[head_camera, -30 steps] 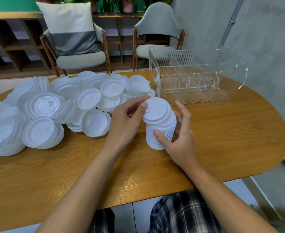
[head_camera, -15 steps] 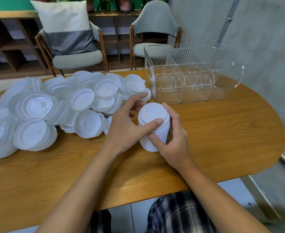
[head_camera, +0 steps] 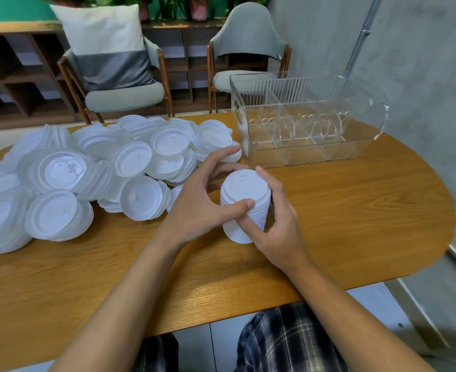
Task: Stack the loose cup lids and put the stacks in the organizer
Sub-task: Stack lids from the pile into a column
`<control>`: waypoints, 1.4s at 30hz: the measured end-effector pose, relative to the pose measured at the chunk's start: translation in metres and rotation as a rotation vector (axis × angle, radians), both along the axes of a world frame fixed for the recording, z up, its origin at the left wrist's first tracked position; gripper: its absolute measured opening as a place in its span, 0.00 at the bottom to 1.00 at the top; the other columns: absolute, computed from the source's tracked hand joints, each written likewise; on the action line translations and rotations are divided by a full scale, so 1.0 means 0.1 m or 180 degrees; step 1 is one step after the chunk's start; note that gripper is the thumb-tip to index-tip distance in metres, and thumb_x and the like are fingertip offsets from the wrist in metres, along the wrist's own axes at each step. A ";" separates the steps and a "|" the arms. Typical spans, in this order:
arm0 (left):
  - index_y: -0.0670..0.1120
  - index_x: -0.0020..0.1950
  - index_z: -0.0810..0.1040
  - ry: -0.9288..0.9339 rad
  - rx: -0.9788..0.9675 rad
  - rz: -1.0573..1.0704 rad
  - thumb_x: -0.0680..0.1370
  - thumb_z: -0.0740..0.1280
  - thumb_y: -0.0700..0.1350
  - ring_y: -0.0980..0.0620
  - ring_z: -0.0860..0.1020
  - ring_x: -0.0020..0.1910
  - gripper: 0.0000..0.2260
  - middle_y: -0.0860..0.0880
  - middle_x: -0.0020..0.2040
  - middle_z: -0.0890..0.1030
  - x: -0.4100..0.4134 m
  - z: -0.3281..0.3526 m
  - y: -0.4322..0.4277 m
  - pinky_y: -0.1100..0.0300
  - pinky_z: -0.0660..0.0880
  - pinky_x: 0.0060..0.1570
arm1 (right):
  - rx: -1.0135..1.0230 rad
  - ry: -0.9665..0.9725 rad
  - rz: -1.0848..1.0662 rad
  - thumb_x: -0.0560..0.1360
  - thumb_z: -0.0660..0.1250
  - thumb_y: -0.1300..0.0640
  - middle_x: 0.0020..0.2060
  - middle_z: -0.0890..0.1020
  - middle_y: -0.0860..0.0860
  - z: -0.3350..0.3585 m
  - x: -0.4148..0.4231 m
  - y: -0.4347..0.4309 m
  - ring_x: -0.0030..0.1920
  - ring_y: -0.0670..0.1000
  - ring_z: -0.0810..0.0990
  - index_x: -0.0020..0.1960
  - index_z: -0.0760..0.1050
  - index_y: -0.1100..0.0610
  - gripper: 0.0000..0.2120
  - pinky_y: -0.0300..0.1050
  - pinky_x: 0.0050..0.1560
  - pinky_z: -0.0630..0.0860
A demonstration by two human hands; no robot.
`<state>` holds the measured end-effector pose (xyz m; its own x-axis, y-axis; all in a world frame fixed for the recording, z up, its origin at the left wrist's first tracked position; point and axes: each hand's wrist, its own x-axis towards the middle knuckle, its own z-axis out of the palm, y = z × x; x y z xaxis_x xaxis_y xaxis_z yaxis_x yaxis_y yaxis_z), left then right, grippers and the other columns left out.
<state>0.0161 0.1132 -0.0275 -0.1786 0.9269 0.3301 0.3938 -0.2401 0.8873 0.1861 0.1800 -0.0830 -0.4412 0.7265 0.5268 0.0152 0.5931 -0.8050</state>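
A tall stack of white cup lids (head_camera: 245, 191) stands on the wooden table (head_camera: 355, 210) in front of me. My left hand (head_camera: 202, 205) holds it from the left, thumb across the front and fingers curled behind. My right hand (head_camera: 278, 224) grips it from the right, thumb low on the front and fingers round the far side. A big heap of loose white lids (head_camera: 92, 173) covers the table's left half. The clear plastic organizer (head_camera: 302, 119), split by dividers, sits behind the stack at the right and holds no lids.
Two wooden chairs (head_camera: 119, 76) stand beyond the table, one with a white and grey cushion. Low wooden shelving runs along the back wall. A grey wall rises on the right. Bare tabletop lies to the right of the stack and near me.
The top of the stack, tilted a second ago, now sits straight on the stack. My left thumb has come across the front and my right hand has closed in around the side.
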 end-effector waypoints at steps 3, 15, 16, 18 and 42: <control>0.51 0.78 0.69 0.0035 -0.0051 -0.0123 0.72 0.79 0.39 0.50 0.78 0.70 0.37 0.53 0.65 0.83 -0.02 0.02 -0.01 0.44 0.74 0.71 | -0.0050 0.0033 0.0033 0.76 0.75 0.46 0.72 0.75 0.47 0.00 0.00 -0.01 0.72 0.51 0.75 0.80 0.64 0.53 0.37 0.53 0.67 0.77; 0.50 0.78 0.70 -0.0368 -0.0257 -0.0276 0.74 0.79 0.39 0.53 0.77 0.71 0.35 0.54 0.69 0.81 0.01 -0.10 0.02 0.44 0.73 0.73 | -0.0060 0.0013 0.0087 0.75 0.78 0.49 0.69 0.78 0.50 -0.02 0.03 0.01 0.69 0.54 0.78 0.76 0.67 0.55 0.34 0.60 0.63 0.80; 0.49 0.78 0.70 -0.0376 -0.0271 -0.0312 0.74 0.79 0.39 0.53 0.76 0.72 0.35 0.54 0.70 0.81 0.01 -0.11 0.02 0.44 0.72 0.73 | -0.0046 -0.0023 0.0072 0.75 0.78 0.49 0.69 0.78 0.50 -0.03 0.03 0.01 0.69 0.54 0.78 0.76 0.67 0.54 0.35 0.60 0.63 0.80; 0.49 0.78 0.69 -0.0366 -0.0274 -0.0350 0.74 0.80 0.41 0.54 0.76 0.72 0.35 0.54 0.70 0.80 0.01 -0.11 0.01 0.45 0.72 0.73 | -0.0032 -0.0092 0.0051 0.74 0.80 0.49 0.68 0.78 0.50 -0.04 0.03 0.01 0.68 0.53 0.79 0.76 0.67 0.54 0.36 0.59 0.62 0.80; 0.50 0.60 0.86 0.1259 0.0106 0.1413 0.75 0.79 0.40 0.59 0.80 0.47 0.14 0.56 0.46 0.84 -0.33 -0.37 -0.40 0.72 0.73 0.51 | -0.0010 -0.0262 -0.0047 0.73 0.78 0.43 0.70 0.74 0.42 -0.03 0.02 0.00 0.72 0.47 0.74 0.76 0.66 0.49 0.37 0.55 0.66 0.78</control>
<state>-0.0164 0.0737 -0.0646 -0.4042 0.7797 0.4782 0.7620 -0.0022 0.6476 0.1878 0.1801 -0.0861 -0.4722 0.7348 0.4869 0.0900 0.5897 -0.8026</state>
